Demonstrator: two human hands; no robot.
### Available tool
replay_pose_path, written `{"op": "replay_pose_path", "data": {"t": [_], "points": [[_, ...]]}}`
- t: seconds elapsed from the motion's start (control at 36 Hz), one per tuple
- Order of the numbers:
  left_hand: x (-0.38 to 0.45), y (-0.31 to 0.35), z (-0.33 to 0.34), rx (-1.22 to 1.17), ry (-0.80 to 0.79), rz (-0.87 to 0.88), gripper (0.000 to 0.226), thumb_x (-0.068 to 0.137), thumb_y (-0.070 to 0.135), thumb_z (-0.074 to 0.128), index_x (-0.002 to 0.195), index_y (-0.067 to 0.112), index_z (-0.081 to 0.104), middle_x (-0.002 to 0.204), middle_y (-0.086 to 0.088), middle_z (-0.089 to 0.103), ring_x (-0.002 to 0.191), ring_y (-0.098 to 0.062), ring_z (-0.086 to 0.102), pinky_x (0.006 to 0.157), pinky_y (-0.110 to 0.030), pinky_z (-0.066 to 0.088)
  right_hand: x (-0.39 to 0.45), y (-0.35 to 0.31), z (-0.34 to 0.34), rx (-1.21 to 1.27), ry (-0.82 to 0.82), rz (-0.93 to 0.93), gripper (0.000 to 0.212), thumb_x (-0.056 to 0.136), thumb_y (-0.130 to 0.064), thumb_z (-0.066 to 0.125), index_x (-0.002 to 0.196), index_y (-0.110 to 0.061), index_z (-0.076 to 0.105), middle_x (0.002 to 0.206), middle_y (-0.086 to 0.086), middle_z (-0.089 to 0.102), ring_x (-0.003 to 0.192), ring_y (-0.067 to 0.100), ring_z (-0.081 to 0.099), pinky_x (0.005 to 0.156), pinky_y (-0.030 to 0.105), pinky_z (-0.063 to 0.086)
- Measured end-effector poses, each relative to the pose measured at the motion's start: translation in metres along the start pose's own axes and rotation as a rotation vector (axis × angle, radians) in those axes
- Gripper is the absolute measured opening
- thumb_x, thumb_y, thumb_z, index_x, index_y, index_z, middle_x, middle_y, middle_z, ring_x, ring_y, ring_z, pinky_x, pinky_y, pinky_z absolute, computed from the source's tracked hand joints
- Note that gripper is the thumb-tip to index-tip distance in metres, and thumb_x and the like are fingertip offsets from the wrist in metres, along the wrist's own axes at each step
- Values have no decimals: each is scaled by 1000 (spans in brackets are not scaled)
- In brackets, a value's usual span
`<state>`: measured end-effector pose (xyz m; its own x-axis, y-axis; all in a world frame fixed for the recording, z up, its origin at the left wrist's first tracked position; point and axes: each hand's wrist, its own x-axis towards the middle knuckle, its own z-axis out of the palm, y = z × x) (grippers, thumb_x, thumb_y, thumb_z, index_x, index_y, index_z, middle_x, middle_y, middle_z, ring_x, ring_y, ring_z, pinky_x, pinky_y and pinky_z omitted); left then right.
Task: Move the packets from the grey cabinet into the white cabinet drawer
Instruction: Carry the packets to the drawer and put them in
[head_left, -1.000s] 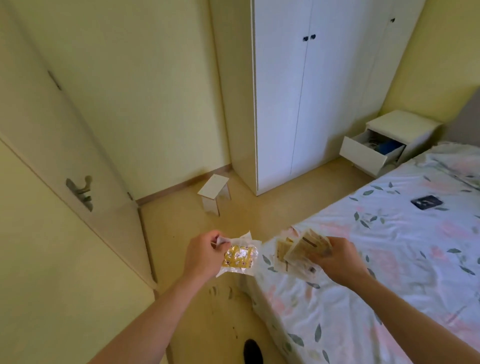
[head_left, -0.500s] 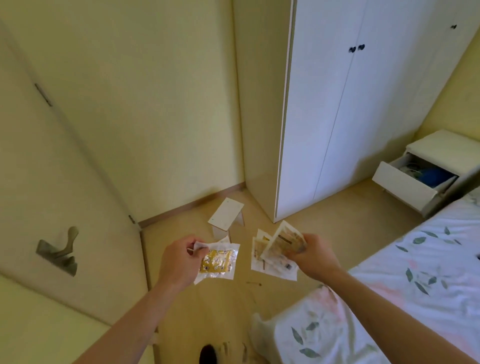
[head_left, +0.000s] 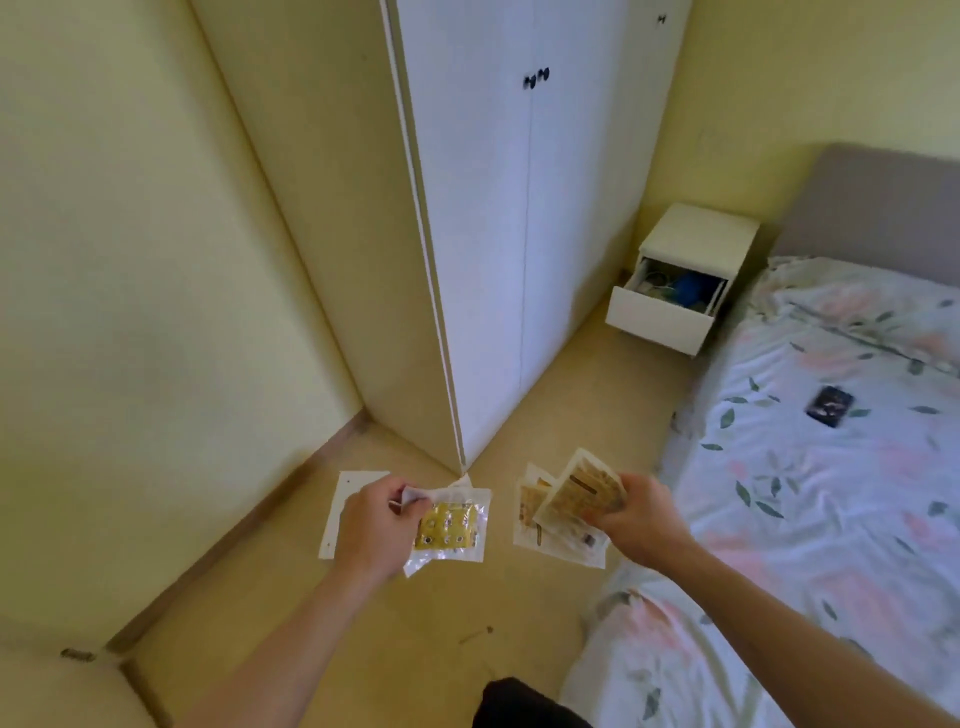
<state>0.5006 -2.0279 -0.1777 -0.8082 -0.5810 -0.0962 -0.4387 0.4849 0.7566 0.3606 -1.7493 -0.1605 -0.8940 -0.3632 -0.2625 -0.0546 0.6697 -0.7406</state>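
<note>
A: What has the left hand (head_left: 371, 525) got?
B: Its fingers and thumb are curled round the top corner of a clear packet (head_left: 451, 530) with a yellow card of small studs inside. The packet hangs below the pinch, out over the floor (head_left: 571, 395).

A: And the right hand (head_left: 636, 514)?
B: It grips a fanned bunch of packets (head_left: 563, 512), tan and white, at their right edge. The front one is tilted, its corner pointing up toward the wardrobe (head_left: 493, 208). How many are in the bunch I cannot tell.

A: Are the two hands touching?
B: No, they are apart, with bare floor between the two lots of packets.

A: Where is the white cabinet?
B: The small white bedside cabinet (head_left: 698, 236) stands in the far corner, between the wardrobe and the bed (head_left: 831, 467). Its drawer (head_left: 660, 314) is pulled out, and inside there is something blue among tangled things too small to make out. It is well apart from both hands.

A: Anything else about?
B: A white panel (head_left: 345, 496) lies on the floor just behind the left hand, partly hidden by it. A small dark flat thing (head_left: 829, 408) rests on the floral bedsheet. A grey headboard (head_left: 878, 202) rises at the head of the bed
</note>
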Motion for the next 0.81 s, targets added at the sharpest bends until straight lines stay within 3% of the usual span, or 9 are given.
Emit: {"op": "replay_pose_path", "data": {"t": [0.06, 0.19, 0.28, 0.44, 0.58, 0.81], "points": [[33, 13, 11, 4, -50, 47, 17, 86, 29, 75, 71, 28, 67, 67, 10, 68, 63, -13, 65, 58, -38, 53, 19, 4, -9, 15, 59, 42, 21, 79, -16, 81, 71, -33, 71, 66, -19, 68, 60, -3, 65, 47, 10, 46], [112, 54, 35, 35, -123, 155, 21, 87, 28, 76, 69, 30, 65, 63, 15, 66, 56, -3, 59, 46, -14, 36, 80, 14, -30, 55, 141, 133, 15, 81, -14, 80, 95, -18, 78, 77, -13, 69, 69, -1, 64, 54, 12, 47], [164, 78, 52, 33, -174, 184, 19, 88, 30, 75, 71, 31, 65, 64, 15, 67, 53, -1, 56, 49, -17, 34, 123, 16, -42, 90, 181, 162, 11, 82, -14, 80, 90, -20, 75, 81, -7, 71, 71, 6, 67, 54, 16, 49], [269, 130, 90, 34, -188, 194, 16, 83, 25, 80, 74, 30, 68, 71, 16, 69, 59, -2, 62, 56, -20, 43, 217, 26, -81, 54, 203, 226, 9, 77, -12, 78, 82, -19, 75, 80, -4, 75, 70, 9, 71, 62, 31, 63], [351, 167, 123, 30, -188, 230, 17, 85, 27, 78, 73, 33, 68, 74, 25, 67, 62, -2, 64, 57, -20, 46, 298, 22, -130, 34, 266, 194, 9, 78, -19, 82, 83, -26, 77, 74, -14, 73, 69, 2, 69, 60, 19, 58], [462, 230, 173, 53, -245, 266, 14, 87, 31, 76, 75, 32, 69, 77, 19, 70, 69, -5, 66, 57, -18, 45, 404, 15, -188, 102, 331, 190, 19, 79, -21, 83, 96, -26, 79, 89, -12, 76, 83, 7, 72, 76, 30, 62]]}}
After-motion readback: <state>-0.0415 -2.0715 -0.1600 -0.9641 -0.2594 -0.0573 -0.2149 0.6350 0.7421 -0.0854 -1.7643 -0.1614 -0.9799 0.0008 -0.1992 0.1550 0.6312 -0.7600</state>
